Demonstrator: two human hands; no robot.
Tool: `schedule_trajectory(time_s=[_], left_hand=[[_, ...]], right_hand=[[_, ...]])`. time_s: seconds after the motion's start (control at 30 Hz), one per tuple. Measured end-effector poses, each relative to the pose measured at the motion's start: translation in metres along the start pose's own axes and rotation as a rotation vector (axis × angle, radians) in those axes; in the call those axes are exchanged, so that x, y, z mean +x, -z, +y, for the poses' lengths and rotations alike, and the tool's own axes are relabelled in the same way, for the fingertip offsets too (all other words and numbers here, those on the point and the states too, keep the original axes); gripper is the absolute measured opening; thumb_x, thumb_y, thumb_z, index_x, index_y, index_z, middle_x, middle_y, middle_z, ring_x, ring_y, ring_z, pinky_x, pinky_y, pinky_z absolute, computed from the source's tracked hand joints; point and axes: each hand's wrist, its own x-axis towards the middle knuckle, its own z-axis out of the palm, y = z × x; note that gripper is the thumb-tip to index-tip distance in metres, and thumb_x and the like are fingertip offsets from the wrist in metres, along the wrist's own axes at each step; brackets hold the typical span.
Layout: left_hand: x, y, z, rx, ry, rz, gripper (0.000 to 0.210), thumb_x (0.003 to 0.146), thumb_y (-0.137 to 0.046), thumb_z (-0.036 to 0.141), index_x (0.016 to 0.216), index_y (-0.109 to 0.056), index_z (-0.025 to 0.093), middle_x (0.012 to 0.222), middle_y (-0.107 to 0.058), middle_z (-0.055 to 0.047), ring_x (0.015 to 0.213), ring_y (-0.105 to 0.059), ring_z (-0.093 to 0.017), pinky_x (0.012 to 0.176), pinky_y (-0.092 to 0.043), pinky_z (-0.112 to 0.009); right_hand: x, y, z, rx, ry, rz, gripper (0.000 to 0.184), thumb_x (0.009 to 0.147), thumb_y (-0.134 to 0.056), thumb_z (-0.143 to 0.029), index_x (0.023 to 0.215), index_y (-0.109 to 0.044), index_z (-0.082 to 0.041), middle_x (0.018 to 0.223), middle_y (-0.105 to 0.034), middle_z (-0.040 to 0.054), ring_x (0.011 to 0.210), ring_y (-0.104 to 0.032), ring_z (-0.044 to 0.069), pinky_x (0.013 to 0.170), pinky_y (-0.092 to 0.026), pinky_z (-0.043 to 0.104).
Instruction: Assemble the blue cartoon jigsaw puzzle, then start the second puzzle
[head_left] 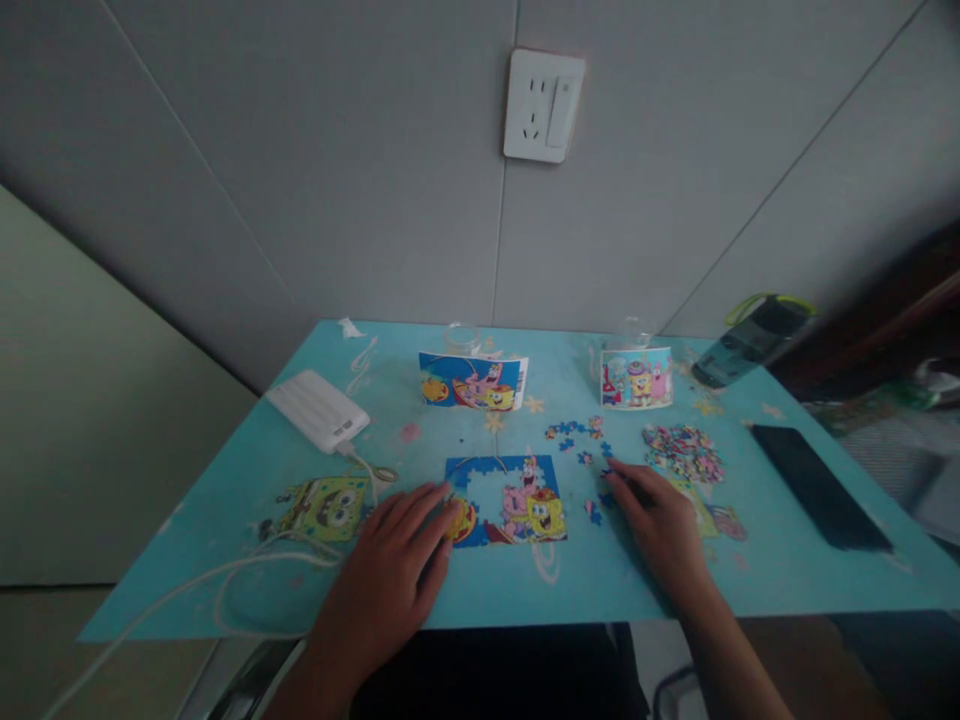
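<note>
In the head view, the left hand [411,545] lies loosely spread over the left edge of the puzzle [544,515]. Right of the puzzle, the right hand [656,520] narrows among loose pieces [592,512] (whether gripping one, I cannot tell). Behind the puzzle, a picture card [472,382] partly hides a clear container [461,338].

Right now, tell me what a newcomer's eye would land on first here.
Probably the partly built jigsaw puzzle near the middle of the blue table, with a gap in its interior, the left hand at its left edge and the right hand by loose blue pieces to its right. Next, perhaps, the colourful picture card standing behind it, and the second card farther right, behind a heap of mixed pieces.
</note>
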Motion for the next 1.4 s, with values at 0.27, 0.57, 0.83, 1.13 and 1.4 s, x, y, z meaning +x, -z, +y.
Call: schedule_trajectory(time_s=[0.27,0.57,0.83,1.13,1.4], left_hand=[[-0.002,-0.003,-0.003,0.007,-0.018,-0.011,0.047,0.097,-0.054,0.024,0.144,-0.051,0.026,0.151,-0.052,-0.006,0.138,-0.046,-0.028,0.114,-0.039,-0.052],[-0.003,-0.006,-0.006,-0.02,-0.029,-0.002,0.047,0.097,-0.054,0.025,0.144,-0.051,0.026,0.15,-0.052,-0.007,0.137,-0.048,-0.029,0.114,-0.038,-0.053],[-0.003,-0.007,-0.007,0.0,-0.045,-0.006,0.049,0.096,-0.055,0.026,0.144,-0.05,0.026,0.151,-0.051,-0.006,0.137,-0.048,-0.029,0.113,-0.039,-0.053],[-0.005,-0.01,-0.01,-0.015,-0.06,0.011,0.051,0.097,-0.053,0.027,0.147,-0.048,0.027,0.151,-0.052,-0.006,0.136,-0.049,-0.03,0.113,-0.041,-0.052],[-0.009,-0.013,-0.015,-0.03,-0.07,0.004,0.056,0.096,-0.054,0.028,0.15,-0.043,0.027,0.153,-0.049,-0.006,0.138,-0.047,-0.032,0.113,-0.039,-0.055]], right_hand=[[-0.001,0.003,-0.009,-0.03,-0.126,0.138,0.035,0.093,-0.063,-0.051,0.108,-0.076,-0.022,0.093,-0.076,0.0067,0.07,-0.064,0.021,0.067,-0.049,0.035],[0.001,0.002,-0.011,-0.026,-0.102,0.129,0.031,0.096,-0.058,-0.044,0.111,-0.075,-0.022,0.102,-0.076,0.0082,0.081,-0.066,0.023,0.073,-0.05,0.036],[0.001,0.003,-0.015,-0.027,-0.121,0.102,0.03,0.096,-0.058,-0.044,0.11,-0.075,-0.022,0.1,-0.075,0.0084,0.077,-0.066,0.023,0.071,-0.051,0.036],[-0.001,0.003,-0.01,0.049,-0.161,0.148,0.029,0.095,-0.059,-0.042,0.109,-0.074,-0.022,0.096,-0.075,0.008,0.076,-0.066,0.022,0.067,-0.05,0.034],[-0.001,0.006,-0.013,0.081,-0.225,0.212,0.03,0.094,-0.059,-0.041,0.109,-0.075,-0.02,0.083,-0.072,0.0055,0.062,-0.059,0.017,0.058,-0.045,0.031]])
